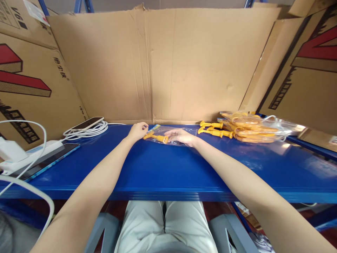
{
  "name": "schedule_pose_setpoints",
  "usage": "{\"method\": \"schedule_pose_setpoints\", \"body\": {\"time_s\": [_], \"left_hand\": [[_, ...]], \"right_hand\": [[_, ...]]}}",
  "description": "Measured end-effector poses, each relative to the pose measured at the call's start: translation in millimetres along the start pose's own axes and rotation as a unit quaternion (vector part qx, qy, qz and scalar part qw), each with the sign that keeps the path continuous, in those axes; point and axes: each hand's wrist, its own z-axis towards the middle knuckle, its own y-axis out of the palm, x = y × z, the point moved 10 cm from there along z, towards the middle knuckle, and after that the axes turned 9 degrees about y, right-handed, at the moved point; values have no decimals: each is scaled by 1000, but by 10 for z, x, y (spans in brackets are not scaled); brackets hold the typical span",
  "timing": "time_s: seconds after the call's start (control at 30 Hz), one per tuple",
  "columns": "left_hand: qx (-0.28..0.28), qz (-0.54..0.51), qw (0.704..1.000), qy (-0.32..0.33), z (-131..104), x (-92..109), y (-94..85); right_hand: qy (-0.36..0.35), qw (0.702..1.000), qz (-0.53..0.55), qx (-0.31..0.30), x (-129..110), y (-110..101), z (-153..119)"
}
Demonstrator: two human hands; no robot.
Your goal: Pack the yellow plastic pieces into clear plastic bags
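A yellow toy hammer (157, 137) lies inside a clear plastic bag (177, 143) on the blue shelf, with a coloured strip at the bag's upper left end. My left hand (138, 131) rests at the left end of the bag. Its fingers are curled together, and whatever is between them is hidden. From the right, my right hand (182, 136) reaches over the bag with the palm low. Its fingers stretch out slightly apart, and the fingertips are close to the hammer's right end.
Several loose yellow toy hammers (216, 132) and a pile of bagged yellow pieces (256, 129) lie at the right. On the left are a phone (84, 124), coiled white cable (96, 129), another phone (50, 160) and a power strip (43, 149). Cardboard (200, 66) walls the back.
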Motion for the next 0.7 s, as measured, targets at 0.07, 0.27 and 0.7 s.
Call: {"method": "schedule_pose_setpoints", "body": {"time_s": [0.07, 0.27, 0.7], "left_hand": [[-1, 49, 999, 17, -3, 34, -8], [-48, 148, 982, 108, 3, 204, 143], [-254, 191, 947, -52, -217, -207, 379]], "right_hand": [[-5, 1000, -5, 3, -13, -2, -6], [-33, 999, -6, 5, -80, -49, 25], [176, 758, -440, 447, -40, -1741, -508]]}}
